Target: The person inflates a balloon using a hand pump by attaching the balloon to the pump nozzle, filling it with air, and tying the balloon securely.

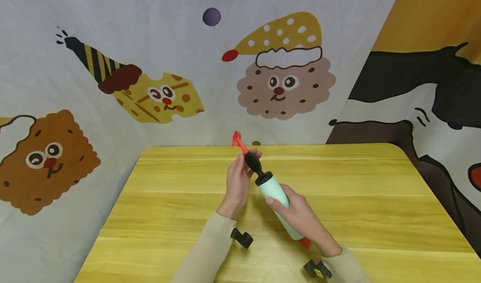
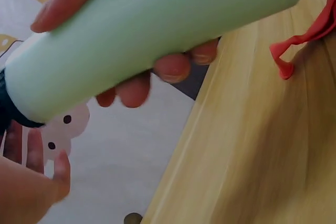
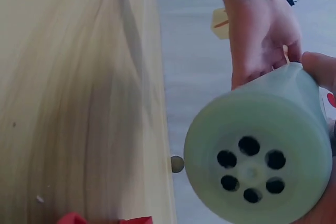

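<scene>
A balloon pump (image 1: 276, 195) with a pale green barrel and a black nozzle (image 1: 253, 162) is held at a slant over the table. My right hand (image 1: 300, 210) grips the barrel, thumb on top and fingers wrapped underneath. A limp red balloon (image 1: 237, 139) sits on the nozzle's tip. Up at the nozzle, my left hand (image 1: 237, 185) pinches it close to the balloon's neck; its other fingers (image 2: 34, 150) stay loose, and part of the grip is hidden behind the nozzle. In the right wrist view the barrel's holed end (image 3: 252, 169) faces the camera.
A second flat red balloon (image 2: 310, 34) lies on the wooden table (image 1: 169, 216), beneath the pump's rear end. Behind the table's far edge hangs a cloth (image 1: 218, 66) printed with cartoon snacks. Each wrist wears a small black camera mount (image 1: 242, 238).
</scene>
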The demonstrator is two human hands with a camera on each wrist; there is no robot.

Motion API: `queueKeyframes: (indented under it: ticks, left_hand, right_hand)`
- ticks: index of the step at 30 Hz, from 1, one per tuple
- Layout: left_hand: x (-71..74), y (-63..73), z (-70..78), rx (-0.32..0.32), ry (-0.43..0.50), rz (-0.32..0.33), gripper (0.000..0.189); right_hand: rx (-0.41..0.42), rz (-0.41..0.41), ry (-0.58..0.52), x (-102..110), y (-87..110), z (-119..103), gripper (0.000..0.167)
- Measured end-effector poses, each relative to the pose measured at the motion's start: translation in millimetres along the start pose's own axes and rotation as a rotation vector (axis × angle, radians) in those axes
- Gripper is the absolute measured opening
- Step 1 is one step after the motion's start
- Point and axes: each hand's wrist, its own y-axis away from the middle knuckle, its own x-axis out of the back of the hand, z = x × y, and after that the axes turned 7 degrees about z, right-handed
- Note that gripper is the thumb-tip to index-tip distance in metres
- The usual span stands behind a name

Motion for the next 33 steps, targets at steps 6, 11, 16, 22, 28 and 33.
queueKeyframes:
  ticks: [6, 11, 16, 22, 28, 33]
  left_hand:
    - [3.8, -3.1, 6.3, 0.088, 0.152, -0.074, 0.061]
    - [4.9, -11.2, 12.6, 0.08, 0.226, -0.107, 0.046]
    - [7.4, -11.9, 12.9, 0.093, 0.258, -0.158, 0.027]
    - [12.7, -8.3, 10.7, 0.082, 0.252, -0.244, 0.029]
    - [11.5, -4.7, 10.6, 0.109, 0.266, -0.242, 0.031]
    - [6.7, -2.7, 12.5, 0.143, 0.314, -0.167, 0.031]
  right_hand:
    - [-0.02, -0.026, -0.046, 1.0, 0.5, -1.4, 0.051]
    - [-0.026, -0.076, -0.07, -0.2, 0.6, 0.1, 0.049]
    - [-0.027, -0.129, -0.111, -0.4, 0.4, 2.1, 0.047]
    - [0.004, -0.19, -0.171, 2.1, 1.5, 2.2, 0.045]
    - [-0.005, -0.203, -0.192, 1.7, 1.4, 0.9, 0.046]
    - [-0.075, -0.2, -0.225, -2.4, -0.5, -0.9, 0.052]
